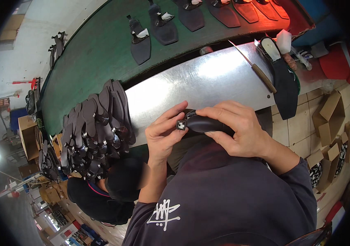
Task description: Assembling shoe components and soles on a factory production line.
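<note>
Just in front of my body, both hands hold a smooth black shoe piece, which lies roughly sideways. My right hand grips its right part, thumb below and fingers above. At the other end, the fingers of my left hand are closed about a small square end with a pale mark. My fingers hide part of the piece, and I cannot make out its full shape. A metal-topped bench lies beyond my hands.
A thick pile of dark shoe soles stands left, beside another person in a black cap. Several dark sandals lie on the green belt, red-lit at right. A wooden-handled pointed tool and a black sole lie right, above cardboard boxes.
</note>
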Action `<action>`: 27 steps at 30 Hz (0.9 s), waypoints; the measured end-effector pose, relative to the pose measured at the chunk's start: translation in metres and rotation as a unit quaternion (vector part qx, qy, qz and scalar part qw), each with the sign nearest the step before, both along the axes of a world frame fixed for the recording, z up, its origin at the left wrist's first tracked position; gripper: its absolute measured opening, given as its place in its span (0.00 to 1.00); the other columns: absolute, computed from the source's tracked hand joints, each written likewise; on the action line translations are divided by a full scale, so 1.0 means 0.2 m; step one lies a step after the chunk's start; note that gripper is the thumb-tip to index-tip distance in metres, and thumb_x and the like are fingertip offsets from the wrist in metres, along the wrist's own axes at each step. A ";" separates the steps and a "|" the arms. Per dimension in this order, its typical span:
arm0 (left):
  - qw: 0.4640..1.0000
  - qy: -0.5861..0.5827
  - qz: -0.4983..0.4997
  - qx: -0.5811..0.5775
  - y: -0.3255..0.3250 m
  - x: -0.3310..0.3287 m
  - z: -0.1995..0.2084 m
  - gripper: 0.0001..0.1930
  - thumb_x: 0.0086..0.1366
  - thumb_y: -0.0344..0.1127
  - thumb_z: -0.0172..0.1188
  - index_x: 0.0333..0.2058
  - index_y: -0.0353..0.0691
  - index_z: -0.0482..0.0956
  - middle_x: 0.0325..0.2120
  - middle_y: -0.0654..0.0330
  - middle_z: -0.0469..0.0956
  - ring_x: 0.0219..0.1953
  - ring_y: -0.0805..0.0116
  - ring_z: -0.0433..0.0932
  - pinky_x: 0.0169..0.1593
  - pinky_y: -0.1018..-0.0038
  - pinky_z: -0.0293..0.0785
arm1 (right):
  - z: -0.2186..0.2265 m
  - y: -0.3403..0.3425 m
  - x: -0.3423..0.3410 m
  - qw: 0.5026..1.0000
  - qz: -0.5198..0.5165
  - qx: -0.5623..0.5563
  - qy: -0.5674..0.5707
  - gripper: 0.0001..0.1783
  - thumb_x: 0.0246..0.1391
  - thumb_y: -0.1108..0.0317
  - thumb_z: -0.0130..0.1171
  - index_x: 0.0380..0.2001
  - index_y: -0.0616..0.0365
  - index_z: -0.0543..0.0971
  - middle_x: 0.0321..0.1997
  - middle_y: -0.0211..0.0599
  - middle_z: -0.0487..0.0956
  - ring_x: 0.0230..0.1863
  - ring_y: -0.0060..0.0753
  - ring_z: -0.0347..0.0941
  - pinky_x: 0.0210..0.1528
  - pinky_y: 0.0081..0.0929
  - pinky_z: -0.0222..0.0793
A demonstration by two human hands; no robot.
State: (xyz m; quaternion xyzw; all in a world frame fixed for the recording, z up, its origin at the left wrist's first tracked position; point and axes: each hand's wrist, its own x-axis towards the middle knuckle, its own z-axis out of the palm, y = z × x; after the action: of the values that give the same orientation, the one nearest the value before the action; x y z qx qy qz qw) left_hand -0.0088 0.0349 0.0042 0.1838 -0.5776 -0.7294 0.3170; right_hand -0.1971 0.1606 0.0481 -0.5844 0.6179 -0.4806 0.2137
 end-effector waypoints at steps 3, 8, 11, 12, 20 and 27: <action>1.000 0.011 -0.019 -0.017 -0.02 0.02 -0.04 0.22 0.49 0.13 0.61 0.45 0.33 0.81 0.51 0.36 0.73 0.54 0.52 0.74 0.55 0.66 0.72 | 0.00 0.01 0.00 1.000 0.007 -0.012 0.001 0.22 0.40 0.72 0.66 0.44 0.58 0.78 0.33 0.39 0.77 0.35 0.44 0.75 0.38 0.35 0.71; 0.999 0.003 -0.031 -0.027 -0.04 0.04 -0.06 0.21 0.49 0.14 0.61 0.44 0.33 0.81 0.50 0.36 0.74 0.53 0.50 0.75 0.55 0.65 0.72 | -0.02 0.01 0.01 0.999 0.011 -0.033 0.004 0.21 0.40 0.72 0.66 0.42 0.58 0.78 0.35 0.39 0.78 0.36 0.43 0.76 0.39 0.35 0.71; 0.999 -0.009 -0.019 -0.036 -0.04 0.04 -0.06 0.20 0.48 0.14 0.62 0.43 0.31 0.81 0.49 0.36 0.74 0.53 0.50 0.75 0.55 0.65 0.72 | -0.04 0.01 0.01 0.999 0.012 -0.035 -0.009 0.20 0.41 0.72 0.66 0.42 0.58 0.78 0.35 0.38 0.79 0.36 0.43 0.76 0.38 0.35 0.71; 0.999 -0.017 -0.006 -0.040 -0.03 0.03 -0.06 0.19 0.48 0.15 0.62 0.42 0.30 0.81 0.49 0.36 0.74 0.53 0.50 0.75 0.55 0.65 0.72 | -0.04 0.01 0.02 0.999 0.011 -0.034 -0.010 0.20 0.41 0.72 0.66 0.42 0.58 0.78 0.35 0.38 0.79 0.36 0.43 0.76 0.38 0.35 0.71; 0.996 -0.024 -0.006 -0.091 -0.01 0.02 -0.04 0.20 0.49 0.15 0.59 0.44 0.29 0.80 0.51 0.36 0.73 0.54 0.51 0.74 0.55 0.65 0.72 | -0.06 0.00 0.05 0.997 -0.035 -0.053 0.048 0.19 0.41 0.73 0.65 0.41 0.59 0.78 0.33 0.39 0.78 0.33 0.42 0.75 0.36 0.34 0.71; 0.998 -0.010 -0.039 -0.047 -0.03 0.04 -0.05 0.22 0.49 0.16 0.61 0.46 0.30 0.80 0.53 0.35 0.71 0.54 0.51 0.75 0.54 0.67 0.72 | -0.09 0.00 0.05 0.998 -0.024 -0.043 0.031 0.20 0.42 0.72 0.65 0.42 0.59 0.77 0.33 0.38 0.78 0.33 0.41 0.75 0.37 0.33 0.71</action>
State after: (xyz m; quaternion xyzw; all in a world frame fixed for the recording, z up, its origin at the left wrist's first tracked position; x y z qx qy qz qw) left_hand -0.0012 0.0285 -0.0051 0.1537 -0.6210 -0.7116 0.2904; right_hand -0.1876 0.1615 0.0309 -0.5930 0.6164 -0.4935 0.1575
